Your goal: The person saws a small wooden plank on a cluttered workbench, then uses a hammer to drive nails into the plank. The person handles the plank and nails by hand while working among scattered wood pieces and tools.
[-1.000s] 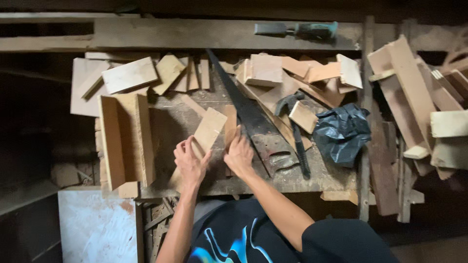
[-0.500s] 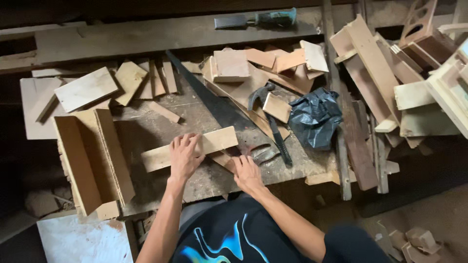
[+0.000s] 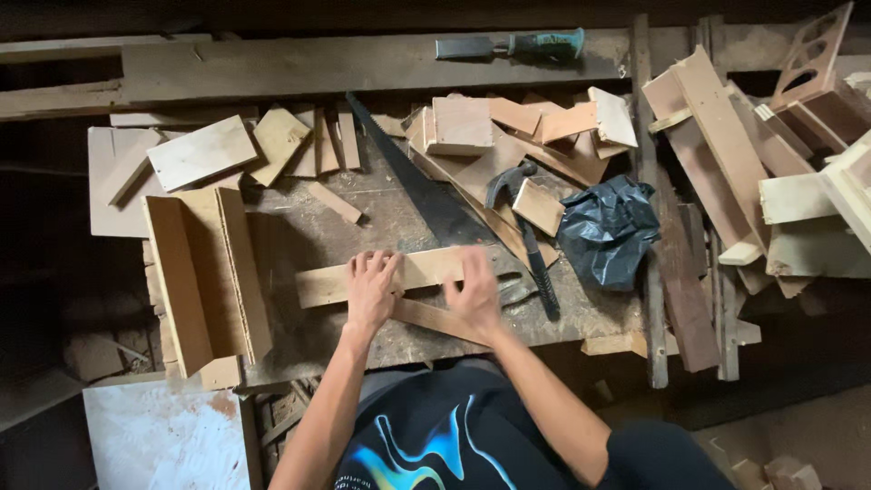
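Head view: compared with the frame half a second earlier, the wooden board point(image 3: 399, 274) lies in much the same place on the workbench point(image 3: 299, 336), running left to right with its right end slightly higher. The left hand point(image 3: 372, 289) stays on it, while the right hand point(image 3: 475, 292) has moved up from the bench's near edge onto the board's right end.

The left hand lies palm down near the board's middle, fingers spread and pointing away from the body, pressing flat without gripping. The right hand is blurred; its fingers look loosely open over the board's right end and the thin wooden strip point(image 3: 440, 319) that lies slanted just below it. I cannot tell whether it grips anything. Both forearms reach forward from the body, elbows bent.

1 handsaw point(image 3: 413, 186) lies diagonally beyond the board, its handle end hidden by the right hand. A hammer point(image 3: 526, 231) and a black plastic bag point(image 3: 606, 229) lie to the right, and a U-shaped wooden piece point(image 3: 204, 277) stands to the left.
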